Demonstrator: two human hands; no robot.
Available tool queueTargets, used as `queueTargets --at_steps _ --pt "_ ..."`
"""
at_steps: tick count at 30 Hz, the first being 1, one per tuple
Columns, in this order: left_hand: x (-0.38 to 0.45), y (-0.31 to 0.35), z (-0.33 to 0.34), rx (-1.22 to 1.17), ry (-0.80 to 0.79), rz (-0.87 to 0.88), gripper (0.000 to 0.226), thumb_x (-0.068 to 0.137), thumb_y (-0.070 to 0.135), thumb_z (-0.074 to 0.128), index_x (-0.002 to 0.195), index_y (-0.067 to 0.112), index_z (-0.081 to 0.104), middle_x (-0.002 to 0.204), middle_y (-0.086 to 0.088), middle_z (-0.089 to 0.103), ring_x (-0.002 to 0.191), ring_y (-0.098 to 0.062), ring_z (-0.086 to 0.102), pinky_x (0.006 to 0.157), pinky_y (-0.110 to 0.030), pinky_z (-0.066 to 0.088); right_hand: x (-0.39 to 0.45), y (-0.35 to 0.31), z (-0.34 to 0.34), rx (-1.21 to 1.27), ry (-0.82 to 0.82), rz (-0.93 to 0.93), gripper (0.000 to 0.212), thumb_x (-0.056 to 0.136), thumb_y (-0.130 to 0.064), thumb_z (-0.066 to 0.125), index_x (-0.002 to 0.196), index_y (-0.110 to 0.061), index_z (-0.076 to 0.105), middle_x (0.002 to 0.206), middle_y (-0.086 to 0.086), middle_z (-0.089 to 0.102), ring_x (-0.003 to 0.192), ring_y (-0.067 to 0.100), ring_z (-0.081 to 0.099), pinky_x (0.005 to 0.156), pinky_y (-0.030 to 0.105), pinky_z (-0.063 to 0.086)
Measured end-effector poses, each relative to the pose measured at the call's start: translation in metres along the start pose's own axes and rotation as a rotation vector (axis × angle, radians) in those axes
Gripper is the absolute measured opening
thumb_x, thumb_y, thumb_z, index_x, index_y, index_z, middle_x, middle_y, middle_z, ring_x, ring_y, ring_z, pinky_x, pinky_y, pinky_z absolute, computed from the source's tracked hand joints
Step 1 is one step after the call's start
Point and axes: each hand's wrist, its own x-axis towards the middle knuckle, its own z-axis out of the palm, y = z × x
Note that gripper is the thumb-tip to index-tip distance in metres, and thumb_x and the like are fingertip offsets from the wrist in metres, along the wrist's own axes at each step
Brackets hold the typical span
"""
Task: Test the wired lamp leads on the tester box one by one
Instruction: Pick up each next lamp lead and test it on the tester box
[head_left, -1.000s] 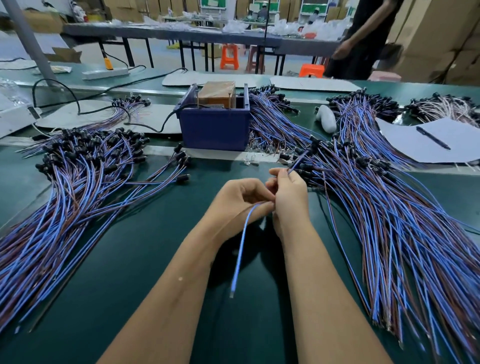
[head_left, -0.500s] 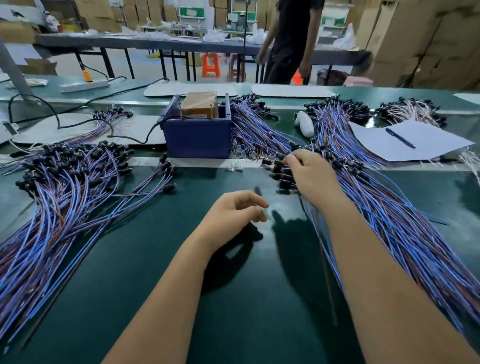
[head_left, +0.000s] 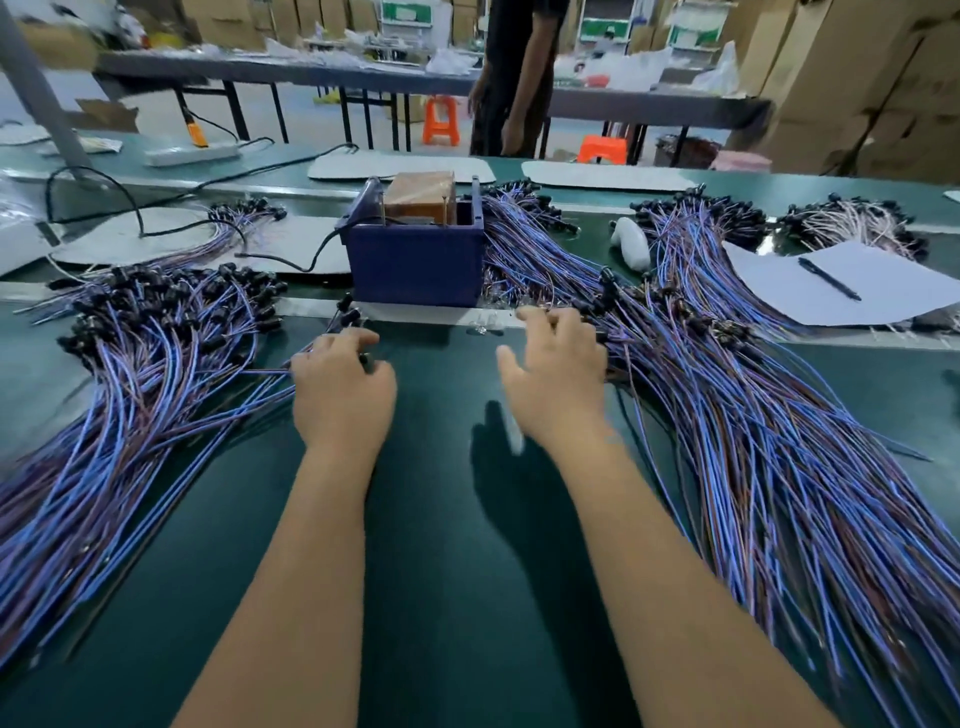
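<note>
The blue tester box (head_left: 415, 270) stands at the middle back of the green table, with a brown block (head_left: 421, 195) inside it and a black cable running in from the left. A large pile of blue and brown lamp leads (head_left: 156, 374) with black heads lies on the left, and another pile (head_left: 753, 415) on the right. My left hand (head_left: 340, 389) is at the right edge of the left pile, its fingers curled round the black head of one lead (head_left: 367, 358). My right hand (head_left: 558, 379) rests with spread fingers on the heads of the right pile.
A white sheet (head_left: 883, 291) with a black pen (head_left: 828, 279) lies at the right back, a white handheld device (head_left: 631, 241) beside it. More lead bundles lie behind the box. A person stands beyond the table by orange stools. A power strip (head_left: 189, 154) sits back left.
The single lead both hands held a second ago is gone from between them. My left hand moved left to the left pile's edge; my right hand stays on the right pile.
</note>
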Motion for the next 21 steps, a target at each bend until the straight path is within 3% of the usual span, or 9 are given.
queueTargets --at_steps 2,5,11,17,21 --pt "0.007 -0.010 -0.004 0.191 -0.098 -0.056 0.048 0.090 0.017 0.052 0.137 0.022 0.053 0.140 -0.008 0.051 0.124 -0.033 0.039 0.093 -0.036 0.032 -0.009 -0.024 0.021 0.105 -0.110 -0.008 0.047 0.097 -0.040 0.047 0.140 -0.020 0.043 0.133 0.010 0.042 0.122 0.031 0.038 0.102 0.042 0.028" --pt "0.008 -0.009 -0.001 0.269 -0.151 -0.056 0.050 0.091 0.016 0.048 0.141 0.022 0.048 0.143 -0.011 0.047 0.127 -0.034 0.039 0.101 -0.040 0.032 -0.013 -0.036 0.043 0.010 -0.205 -0.068 0.043 0.097 -0.044 0.043 0.135 -0.026 0.048 0.130 0.005 0.043 0.122 0.027 0.035 0.101 0.042 0.026" --pt "0.014 -0.007 0.004 0.211 -0.059 -0.096 0.049 0.089 0.011 0.053 0.136 0.023 0.051 0.131 -0.014 0.051 0.119 -0.036 0.048 0.089 -0.042 0.041 -0.010 -0.028 0.044 0.083 -0.222 -0.081 0.034 0.097 -0.042 0.044 0.127 -0.030 0.056 0.129 -0.002 0.046 0.121 0.023 0.033 0.100 0.038 0.024" --pt "0.014 -0.010 0.005 0.008 0.018 -0.058 0.028 0.087 0.018 0.066 0.113 0.024 0.071 0.114 -0.006 0.064 0.095 -0.024 0.061 0.073 -0.028 0.038 -0.011 -0.030 0.044 0.097 -0.212 -0.077 0.029 0.097 -0.039 0.043 0.120 -0.030 0.059 0.123 -0.003 0.048 0.118 0.022 0.033 0.097 0.037 0.023" --pt "0.011 -0.004 0.005 -0.139 0.034 -0.038 0.008 0.088 0.023 0.067 0.084 0.030 0.068 0.094 0.006 0.067 0.083 -0.011 0.058 0.068 -0.024 0.037 -0.010 -0.031 0.043 0.134 -0.208 -0.059 0.026 0.097 -0.038 0.044 0.115 -0.030 0.061 0.121 -0.005 0.049 0.116 0.020 0.034 0.097 0.036 0.023"
